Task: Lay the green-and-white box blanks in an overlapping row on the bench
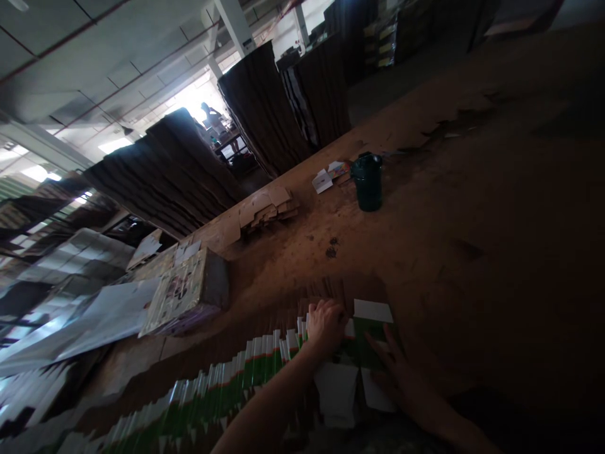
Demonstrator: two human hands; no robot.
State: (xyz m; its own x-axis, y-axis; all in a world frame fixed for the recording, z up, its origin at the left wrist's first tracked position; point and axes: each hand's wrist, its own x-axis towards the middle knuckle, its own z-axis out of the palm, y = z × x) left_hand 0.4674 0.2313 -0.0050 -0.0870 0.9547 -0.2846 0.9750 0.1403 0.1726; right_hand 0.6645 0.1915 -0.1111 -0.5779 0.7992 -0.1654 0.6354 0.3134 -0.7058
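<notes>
In the dim head view, my left hand point(326, 323) is at the right end of a long row of green-and-white folded cartons point(259, 359). Its fingers are curled, and whatever is under them is hidden. My right hand point(399, 372) lies with fingers spread over a flat green-and-white carton point(372, 310), whose white end flap sticks out beyond the fingertips. Between my forearms, a white flap point(338, 391) points toward me; I cannot tell which carton it belongs to.
A dark green lidded jug point(367, 181) stands on the brown table point(302, 265). Behind it lie small printed pieces point(324, 181) and a pile of cardboard scraps point(267, 211). A wrapped bundle point(189, 293) sits at left. Tall dark stacks point(265, 107) rise beyond; a person point(212, 120) stands far off.
</notes>
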